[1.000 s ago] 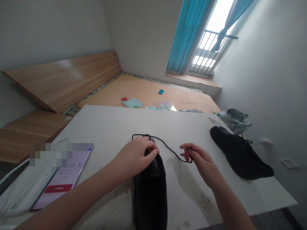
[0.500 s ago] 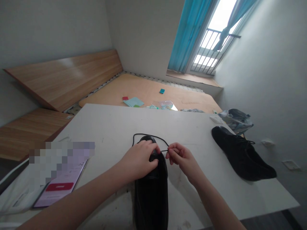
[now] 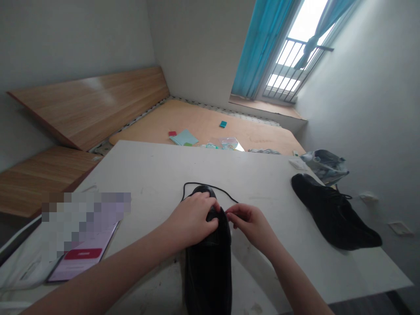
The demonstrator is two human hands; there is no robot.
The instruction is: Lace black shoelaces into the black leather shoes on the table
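A black leather shoe [image 3: 208, 271] lies on the white table in front of me, toe pointing away. My left hand [image 3: 196, 215] is wrapped over its upper from the left, gripping around the lacing area and hiding much of it. A thin black shoelace [image 3: 210, 185] loops from the shoe's left side around beyond the toe to my right hand. Close against the shoe's right edge, my right hand [image 3: 243, 215] pinches the lace near its tip between thumb and index finger. The eyelets cannot be made out.
Another black shoe [image 3: 331, 214], its lace tied, lies at the right on the white table [image 3: 157, 166]. A phone [image 3: 85, 258] with a red button on screen lies at the left, by a white, partly blurred item. Beyond the table is a bed [image 3: 197, 116] with small papers and packets.
My right hand has come left with the lace to the shoe's right edge, then slightly lower. My left hand has stayed on the shoe. The view has shifted slightly.
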